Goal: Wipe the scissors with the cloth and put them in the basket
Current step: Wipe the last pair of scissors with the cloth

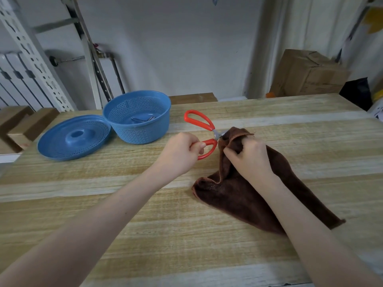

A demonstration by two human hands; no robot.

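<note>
Red-handled scissors (199, 121) are held above the wooden table (124, 214), handles spread apart. My left hand (181, 152) grips the nearer red handle loop. The blades are hidden inside a fold of the brown cloth (238, 195); only a short grey stretch near the pivot shows. My right hand (248, 158) pinches the cloth around the blades, and the rest of the cloth trails down onto the table toward me. The round blue perforated basket (136, 129) stands at the far left of the table, with some metal utensils lying inside.
The blue perforated lid (72, 137) lies flat just left of the basket, touching it. Cardboard boxes (306, 73) stand beyond the table at the back right, and more boxes sit at the left edge. A metal rack and a radiator stand at the back left.
</note>
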